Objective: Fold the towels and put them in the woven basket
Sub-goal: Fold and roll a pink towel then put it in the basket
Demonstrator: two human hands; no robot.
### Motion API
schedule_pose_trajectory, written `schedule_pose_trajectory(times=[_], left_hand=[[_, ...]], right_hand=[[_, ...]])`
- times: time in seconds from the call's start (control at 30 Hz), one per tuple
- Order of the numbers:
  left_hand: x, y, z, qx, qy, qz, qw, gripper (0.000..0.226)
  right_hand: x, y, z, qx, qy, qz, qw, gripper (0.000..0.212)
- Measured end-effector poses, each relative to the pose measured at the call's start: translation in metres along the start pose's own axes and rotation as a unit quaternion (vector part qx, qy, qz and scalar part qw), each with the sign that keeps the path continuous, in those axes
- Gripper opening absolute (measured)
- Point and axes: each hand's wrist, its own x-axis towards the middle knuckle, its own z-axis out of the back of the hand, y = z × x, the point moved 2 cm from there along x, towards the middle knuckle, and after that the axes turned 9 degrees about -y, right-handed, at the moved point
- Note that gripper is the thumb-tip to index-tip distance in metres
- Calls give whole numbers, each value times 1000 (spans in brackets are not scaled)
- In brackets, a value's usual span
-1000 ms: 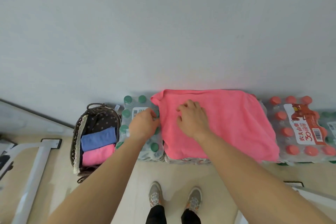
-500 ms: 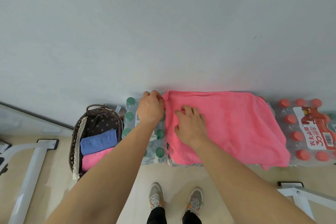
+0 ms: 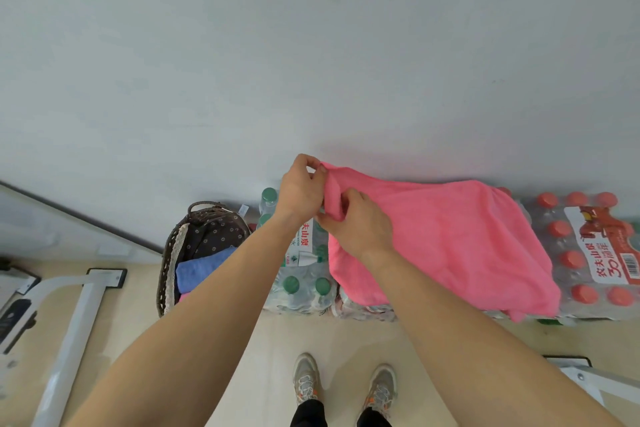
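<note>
Now: left grip (image 3: 299, 191) pinches the far left corner of the pink towel (image 3: 450, 243), held up off the packs. Right grip (image 3: 360, 225) is clamped on the same edge just below, fingers curled into the cloth. The rest of the towel drapes over shrink-wrapped bottle packs: green-capped pack (image 3: 304, 288) at left, red-capped pack (image 3: 588, 253) at right, its label reading 农夫山泉 and "30". Woven basket (image 3: 173, 253) stands beside the green-capped pack, with a folded blue towel (image 3: 201, 269) inside. Beige floor (image 3: 270, 340), plain grey wall (image 3: 311, 62).

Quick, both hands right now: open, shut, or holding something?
Left hand: pinches the far left corner of the pink towel.
Right hand: grips the same towel's left edge, nearer the person.
</note>
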Motion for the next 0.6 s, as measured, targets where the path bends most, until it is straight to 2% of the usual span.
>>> schedule_pose_trajectory(times=[0.13, 0.27, 0.33, 0.43, 0.6], left_hand=[[-1, -4, 3, -31, 20, 11, 999, 15], [-14, 6, 3, -95, 68, 48, 992, 28], [-18, 19, 2, -92, 90, 42, 991, 24], [-26, 34, 2, -63, 118, 14, 991, 30], [-31, 37, 1, -42, 69, -15, 997, 9]], right_hand=[[1, 7, 6, 37, -4, 5, 999, 6], [8, 5, 9, 90, 46, 12, 995, 16], [11, 2, 12, 102, 78, 14, 992, 12], [12, -1, 17, 115, 127, 19, 985, 20], [16, -4, 26, 99, 171, 52, 979, 24]])
